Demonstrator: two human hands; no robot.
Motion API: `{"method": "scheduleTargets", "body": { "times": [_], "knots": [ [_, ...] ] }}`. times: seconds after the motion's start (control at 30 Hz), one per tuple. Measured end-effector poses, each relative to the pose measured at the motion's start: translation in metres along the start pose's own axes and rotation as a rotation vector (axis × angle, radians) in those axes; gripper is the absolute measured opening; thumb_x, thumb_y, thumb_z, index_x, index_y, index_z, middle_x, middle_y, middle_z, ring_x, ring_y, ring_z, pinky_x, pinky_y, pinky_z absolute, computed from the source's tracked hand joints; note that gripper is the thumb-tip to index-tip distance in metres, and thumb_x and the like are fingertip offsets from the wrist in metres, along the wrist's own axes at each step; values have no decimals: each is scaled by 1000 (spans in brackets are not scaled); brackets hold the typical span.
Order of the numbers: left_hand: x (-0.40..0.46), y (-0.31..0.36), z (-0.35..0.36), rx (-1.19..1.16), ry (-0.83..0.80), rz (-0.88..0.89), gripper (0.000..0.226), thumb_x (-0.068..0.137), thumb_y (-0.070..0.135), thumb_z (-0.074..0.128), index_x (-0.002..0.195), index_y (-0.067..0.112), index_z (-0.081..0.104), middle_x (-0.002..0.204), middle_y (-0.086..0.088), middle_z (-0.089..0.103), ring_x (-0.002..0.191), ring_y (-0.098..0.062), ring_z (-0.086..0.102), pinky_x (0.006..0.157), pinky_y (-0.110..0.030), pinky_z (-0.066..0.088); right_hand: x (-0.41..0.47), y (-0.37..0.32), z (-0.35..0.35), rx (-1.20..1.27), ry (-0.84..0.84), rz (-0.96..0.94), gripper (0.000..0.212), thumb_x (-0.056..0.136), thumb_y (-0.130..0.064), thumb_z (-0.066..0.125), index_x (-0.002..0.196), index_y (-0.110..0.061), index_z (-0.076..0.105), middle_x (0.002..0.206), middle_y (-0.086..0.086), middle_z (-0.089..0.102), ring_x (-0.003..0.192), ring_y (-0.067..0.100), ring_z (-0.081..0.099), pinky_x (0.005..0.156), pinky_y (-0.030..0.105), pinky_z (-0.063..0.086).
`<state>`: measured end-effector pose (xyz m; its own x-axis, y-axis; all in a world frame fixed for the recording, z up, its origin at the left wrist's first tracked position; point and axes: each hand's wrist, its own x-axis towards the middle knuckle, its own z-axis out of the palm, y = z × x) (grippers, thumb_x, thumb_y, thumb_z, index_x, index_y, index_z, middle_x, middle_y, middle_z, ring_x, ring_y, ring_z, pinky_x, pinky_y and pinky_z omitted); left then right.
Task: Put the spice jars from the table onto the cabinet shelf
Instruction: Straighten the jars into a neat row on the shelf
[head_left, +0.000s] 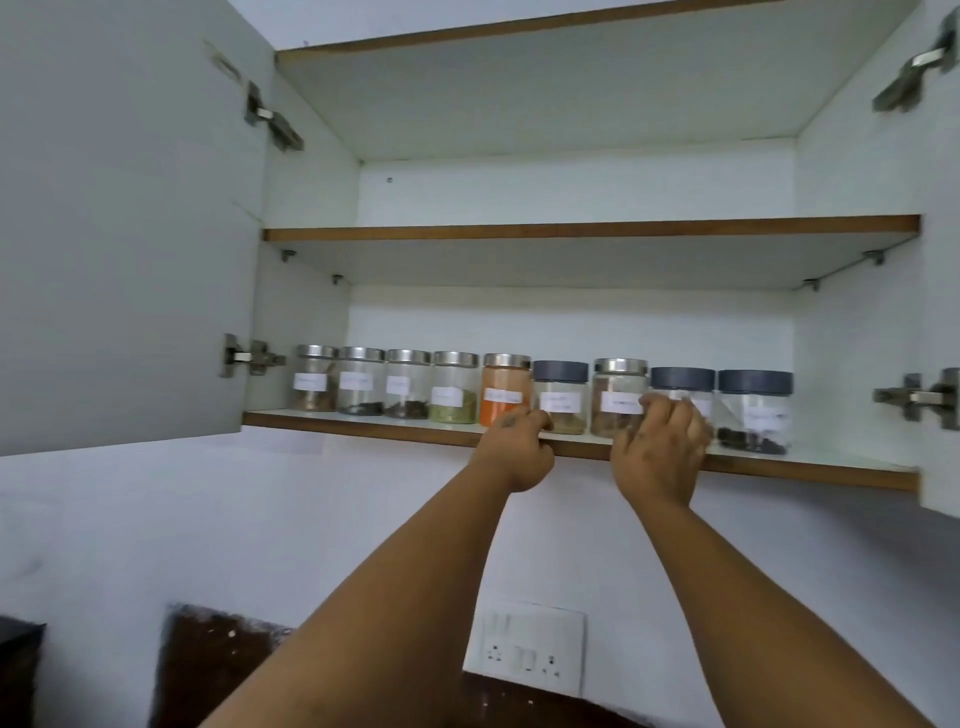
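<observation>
Several labelled spice jars stand in one row along the front of the lower cabinet shelf (363, 423). Steel lids top the left ones, among them an orange-powder jar (501, 384). My left hand (514, 454) is curled at the shelf edge, fingertips against the foot of the orange jar and the neighbouring grey-lidded jar (560, 395). My right hand (660, 452) reaches up over a second grey-lidded jar (681, 378), fingers wrapped across its front and hiding its body. A steel-lidded jar (618, 389) stands between my hands. Another grey-lidded jar (754, 410) ends the row on the right.
Both cabinet doors hang open: left door (119, 234) and right door (943, 312), with metal hinges sticking inward. The upper shelf (571, 228) holds nothing that I can see. A white switch and socket plate (530, 649) sits on the wall below.
</observation>
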<state>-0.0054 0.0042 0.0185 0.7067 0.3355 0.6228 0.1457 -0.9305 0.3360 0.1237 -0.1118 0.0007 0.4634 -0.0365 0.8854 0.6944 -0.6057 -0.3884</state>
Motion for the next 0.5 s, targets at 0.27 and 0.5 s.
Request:
{"method": "scheduleTargets", "body": {
  "times": [0.27, 0.5],
  "knots": [
    [1, -123, -107, 195, 75, 42, 35, 93, 14, 46, 127, 11, 52, 134, -7, 48, 131, -25, 38, 104, -35, 37, -16, -145, 45, 182, -79, -318, 27, 85, -19, 58, 110, -11, 55, 111, 11, 56, 110, 31, 49, 90, 42, 43],
    [27, -229, -216, 538, 127, 37, 23, 93, 17, 48, 111, 15, 63, 111, -9, 65, 99, -26, 58, 81, -33, 45, -7, -256, 97, 216, -245, -451, 32, 95, -19, 51, 126, -13, 53, 127, 5, 53, 122, 21, 42, 100, 33, 38]
  ]
}}
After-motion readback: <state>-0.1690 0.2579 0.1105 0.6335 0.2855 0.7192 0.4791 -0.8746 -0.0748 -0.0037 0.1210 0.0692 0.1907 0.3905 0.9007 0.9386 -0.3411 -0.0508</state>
